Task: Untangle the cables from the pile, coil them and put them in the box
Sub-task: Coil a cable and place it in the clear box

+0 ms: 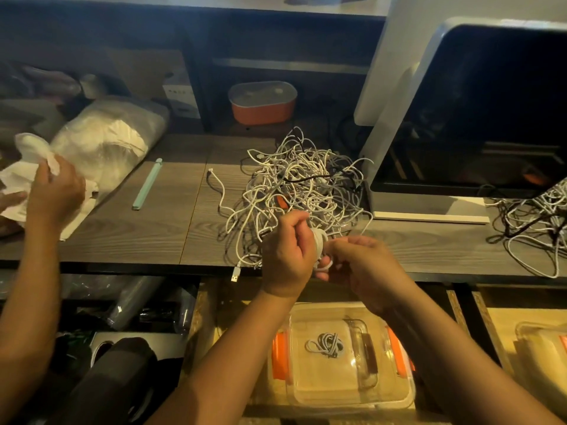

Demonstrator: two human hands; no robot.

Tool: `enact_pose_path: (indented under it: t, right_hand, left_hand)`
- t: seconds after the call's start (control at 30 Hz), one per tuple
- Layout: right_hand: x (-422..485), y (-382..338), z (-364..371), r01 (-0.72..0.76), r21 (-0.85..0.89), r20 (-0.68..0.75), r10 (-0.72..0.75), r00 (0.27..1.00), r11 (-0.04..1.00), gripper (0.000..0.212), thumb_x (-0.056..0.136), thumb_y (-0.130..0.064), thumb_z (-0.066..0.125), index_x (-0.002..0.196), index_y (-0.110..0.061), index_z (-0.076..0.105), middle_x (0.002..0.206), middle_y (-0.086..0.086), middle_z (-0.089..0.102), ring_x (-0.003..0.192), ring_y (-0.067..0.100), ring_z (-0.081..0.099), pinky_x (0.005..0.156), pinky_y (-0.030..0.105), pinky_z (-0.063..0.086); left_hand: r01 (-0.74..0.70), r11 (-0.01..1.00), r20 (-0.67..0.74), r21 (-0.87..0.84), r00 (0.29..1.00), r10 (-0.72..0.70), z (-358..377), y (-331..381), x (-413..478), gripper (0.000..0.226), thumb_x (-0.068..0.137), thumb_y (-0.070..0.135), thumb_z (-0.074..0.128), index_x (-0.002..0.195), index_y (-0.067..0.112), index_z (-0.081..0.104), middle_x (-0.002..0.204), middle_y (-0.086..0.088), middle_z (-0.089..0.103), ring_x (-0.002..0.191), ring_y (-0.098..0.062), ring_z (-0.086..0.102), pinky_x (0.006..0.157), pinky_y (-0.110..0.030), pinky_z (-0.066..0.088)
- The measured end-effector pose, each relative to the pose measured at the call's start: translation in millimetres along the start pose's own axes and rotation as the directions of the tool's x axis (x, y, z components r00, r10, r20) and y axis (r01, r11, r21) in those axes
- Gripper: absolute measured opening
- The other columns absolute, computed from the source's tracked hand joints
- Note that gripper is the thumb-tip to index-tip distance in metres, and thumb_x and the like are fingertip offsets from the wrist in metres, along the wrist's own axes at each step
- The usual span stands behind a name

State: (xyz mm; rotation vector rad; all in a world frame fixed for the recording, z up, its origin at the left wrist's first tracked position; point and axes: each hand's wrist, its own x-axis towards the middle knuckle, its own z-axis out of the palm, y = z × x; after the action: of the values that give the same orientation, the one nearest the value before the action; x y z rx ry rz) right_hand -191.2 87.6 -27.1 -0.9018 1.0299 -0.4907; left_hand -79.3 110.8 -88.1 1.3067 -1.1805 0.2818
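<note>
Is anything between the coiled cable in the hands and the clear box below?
Nothing visible does. The coil, held by the left hand and right hand, is above the box, which looks open.

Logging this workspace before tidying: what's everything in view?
Cable pile: one, mostly white, desk centre.
Second pile: one, white and black, desk's right edge.
Coil: one, white, before the pile.
Box: one, clear with orange clasps, below desk, holding one coiled cable.
Monitor: one, dark, right.
Tub: one, orange, back shelf.
Strip: one, pale green, desk left.
Bag: one, clear, far left.
Other hand: one, far left, gripping white cloth.
Hands: two; left hand and right hand both grip the coil.
</note>
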Motion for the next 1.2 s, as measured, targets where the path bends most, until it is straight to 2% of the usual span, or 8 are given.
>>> enact_pose_path:
  t: [0.17, 0.27, 0.43, 0.6, 0.8, 0.93, 1.07, 1.2]
  right_hand:
    - [2.6, 6.9, 1.7, -0.055, 0.067, -0.051, 0.058, 0.997, 0.996, 0.019, 0.086, 0.006, 0.051, 0.069, 0.001, 0.060, 0.059, 0.011, 0.055, 0.055, 0.017, 0.056, 0.059, 0.028, 0.055]
    - [2.3, 16.9, 5.6, 0.110, -0.193, -0.161, -0.142, 0.977, 0.975, 0.022, 0.087, 0.000, 0.055, 0.068, -0.006, 0.062, 0.057, 0.004, 0.058, 0.054, 0.013, 0.055, 0.060, 0.029, 0.051]
    - [1.6, 23.6, 17.5, 0.297, -0.519, -0.128, -0.416, 0.900, 0.802, 0.010, 0.088, -0.014, 0.061, 0.079, -0.017, 0.066, 0.071, -0.001, 0.067, 0.067, 0.011, 0.064, 0.062, 0.027, 0.055]
    - [4.4, 17.9, 20.2, 0.356, -0.609, -0.100, -0.514, 0.852, 0.709, 0.007, 0.086, -0.016, 0.063, 0.080, -0.019, 0.065, 0.071, -0.001, 0.066, 0.067, 0.012, 0.063, 0.062, 0.034, 0.056]
    - [10.4, 15.2, 13.2, 0.355, -0.541, -0.205, -0.529, 0.823, 0.762, 0.010, 0.086, -0.017, 0.065, 0.076, -0.018, 0.067, 0.068, -0.002, 0.067, 0.067, 0.015, 0.066, 0.065, 0.046, 0.057]
    - [7.5, 22.5, 17.4, 0.395, -0.665, -0.196, -0.659, 0.727, 0.634, 0.010, 0.087, -0.022, 0.064, 0.079, -0.018, 0.067, 0.066, -0.006, 0.064, 0.061, 0.010, 0.060, 0.058, 0.039, 0.053]
    - [8.2, 28.3, 16.2, 0.426, -0.706, -0.183, -0.727, 0.662, 0.565, 0.014, 0.086, -0.022, 0.066, 0.077, -0.013, 0.069, 0.063, -0.005, 0.065, 0.057, 0.008, 0.059, 0.053, 0.034, 0.050]
    - [10.4, 30.6, 10.5, 0.394, -0.662, -0.214, -0.664, 0.716, 0.638, 0.015, 0.083, -0.022, 0.068, 0.069, -0.022, 0.065, 0.059, -0.006, 0.063, 0.056, 0.009, 0.058, 0.050, 0.029, 0.046]
  left_hand:
    - [-0.080, 0.997, 0.098, 0.001, 0.992, 0.079, -2.0, -7.0, -3.4, 0.019, 0.100, 0.017, 0.032, 0.099, 0.007, 0.047, 0.065, -0.015, 0.064, 0.068, -0.016, 0.052, 0.064, -0.014, 0.039]
    - [0.167, 0.985, 0.083, -0.034, 0.983, -0.164, -2.1, -3.5, -6.9, 0.011, 0.094, 0.008, 0.041, 0.098, 0.016, 0.048, 0.070, -0.002, 0.059, 0.065, -0.007, 0.051, 0.062, -0.002, 0.035]
    - [0.673, 0.706, 0.099, -0.221, 0.736, -0.670, -1.1, 13.5, -2.2, 0.014, 0.100, 0.008, 0.037, 0.109, 0.012, 0.047, 0.080, 0.007, 0.046, 0.063, 0.008, 0.047, 0.057, -0.009, 0.039]
    - [0.823, 0.488, 0.303, -0.291, 0.564, -0.768, -4.2, 16.8, 7.0, 0.017, 0.095, 0.027, 0.048, 0.089, 0.019, 0.062, 0.084, 0.011, 0.060, 0.078, 0.000, 0.057, 0.073, -0.019, 0.046]
    - [0.800, 0.537, 0.297, -0.268, 0.599, -0.744, -1.1, 23.0, 3.2, 0.011, 0.092, 0.016, 0.059, 0.089, 0.025, 0.055, 0.086, 0.006, 0.059, 0.075, 0.001, 0.057, 0.071, -0.022, 0.047]
    - [0.728, 0.619, 0.204, -0.294, 0.681, -0.704, 1.9, 36.9, 1.7, 0.010, 0.092, 0.005, 0.056, 0.093, 0.014, 0.052, 0.084, 0.009, 0.055, 0.074, 0.012, 0.055, 0.067, -0.006, 0.041]
    - [0.685, 0.669, 0.187, -0.289, 0.726, -0.662, 1.9, 39.7, -4.5, 0.017, 0.093, 0.008, 0.056, 0.092, 0.024, 0.052, 0.083, 0.013, 0.056, 0.075, 0.011, 0.055, 0.068, -0.005, 0.039]
    - [0.654, 0.710, 0.198, -0.262, 0.756, -0.623, 0.7, 36.4, -13.2, 0.014, 0.091, 0.017, 0.052, 0.090, 0.030, 0.053, 0.086, 0.012, 0.057, 0.080, 0.007, 0.055, 0.073, -0.008, 0.040]
